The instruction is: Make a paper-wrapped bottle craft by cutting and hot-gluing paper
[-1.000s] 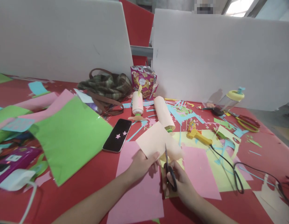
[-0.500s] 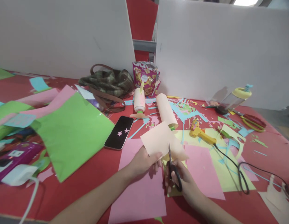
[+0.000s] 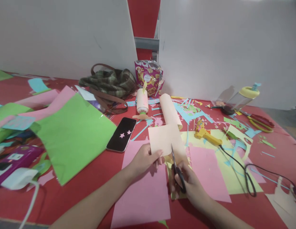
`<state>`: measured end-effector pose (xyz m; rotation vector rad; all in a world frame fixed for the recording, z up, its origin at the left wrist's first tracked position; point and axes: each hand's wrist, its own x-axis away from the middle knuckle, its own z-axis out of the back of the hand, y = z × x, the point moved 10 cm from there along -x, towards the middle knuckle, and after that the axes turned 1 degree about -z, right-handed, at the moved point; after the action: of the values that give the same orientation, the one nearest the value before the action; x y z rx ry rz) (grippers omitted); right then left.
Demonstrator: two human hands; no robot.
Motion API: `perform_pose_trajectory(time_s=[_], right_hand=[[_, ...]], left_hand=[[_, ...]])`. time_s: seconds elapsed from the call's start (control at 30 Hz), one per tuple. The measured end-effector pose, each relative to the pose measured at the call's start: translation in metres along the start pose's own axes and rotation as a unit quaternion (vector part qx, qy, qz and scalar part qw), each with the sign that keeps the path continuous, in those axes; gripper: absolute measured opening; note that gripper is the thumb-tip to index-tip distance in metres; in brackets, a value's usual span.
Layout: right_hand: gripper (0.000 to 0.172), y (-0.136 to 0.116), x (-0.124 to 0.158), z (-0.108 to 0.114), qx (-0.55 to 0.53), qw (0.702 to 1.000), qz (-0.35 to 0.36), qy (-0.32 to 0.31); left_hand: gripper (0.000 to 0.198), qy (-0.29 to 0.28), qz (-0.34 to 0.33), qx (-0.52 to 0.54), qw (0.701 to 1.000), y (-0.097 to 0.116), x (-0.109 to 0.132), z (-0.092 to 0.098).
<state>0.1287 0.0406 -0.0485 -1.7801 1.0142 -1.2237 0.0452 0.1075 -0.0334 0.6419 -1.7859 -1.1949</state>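
My left hand [image 3: 144, 158] pinches the lower left edge of a peach paper sheet [image 3: 165, 138] held above the red table [image 3: 95, 175]. My right hand [image 3: 189, 184] grips black scissors [image 3: 177, 170], whose blades point up into the sheet's bottom edge. Under both hands lie a pink sheet [image 3: 143, 194] and a yellow sheet [image 3: 224, 171]. Just beyond the peach sheet lies a peach paper roll [image 3: 169, 109].
A black phone [image 3: 121, 138] and a big green sheet [image 3: 71, 136] lie to the left. A yellow glue gun [image 3: 206, 135] with a black cord [image 3: 243, 171], red scissors [image 3: 260, 122] and a bottle [image 3: 237, 101] lie right. A plaid bag [image 3: 109, 85] and snack packet [image 3: 148, 76] stand before white boards.
The peach sheet has turned more upright and square to me. The scissor blades sit a little further into its bottom edge. The view has tilted down slightly.
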Motion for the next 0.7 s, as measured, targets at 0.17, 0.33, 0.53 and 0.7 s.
perform_pose_trajectory(time_s=[0.17,0.33,0.53,0.7], right_hand=[[0.037,0.0044,0.0001,-0.0002,0.002,1.000,-0.011,-0.006],[0.036,-0.0027,0.0006,-0.0051,0.012,0.999,0.011,-0.030],[0.035,-0.0029,0.0028,-0.0077,0.010,0.998,0.022,-0.062],[0.031,0.0011,0.0022,-0.0073,-0.001,0.998,0.018,-0.062]], left_hand=[[0.030,0.013,-0.011,0.006,1.000,0.0024,0.0000,-0.0001],[0.032,0.016,-0.006,-0.006,1.000,-0.0002,0.0016,-0.0019],[0.033,0.024,-0.009,-0.009,1.000,0.0000,0.0042,-0.0022],[0.035,0.020,-0.007,-0.020,1.000,-0.0010,0.0043,-0.0040]])
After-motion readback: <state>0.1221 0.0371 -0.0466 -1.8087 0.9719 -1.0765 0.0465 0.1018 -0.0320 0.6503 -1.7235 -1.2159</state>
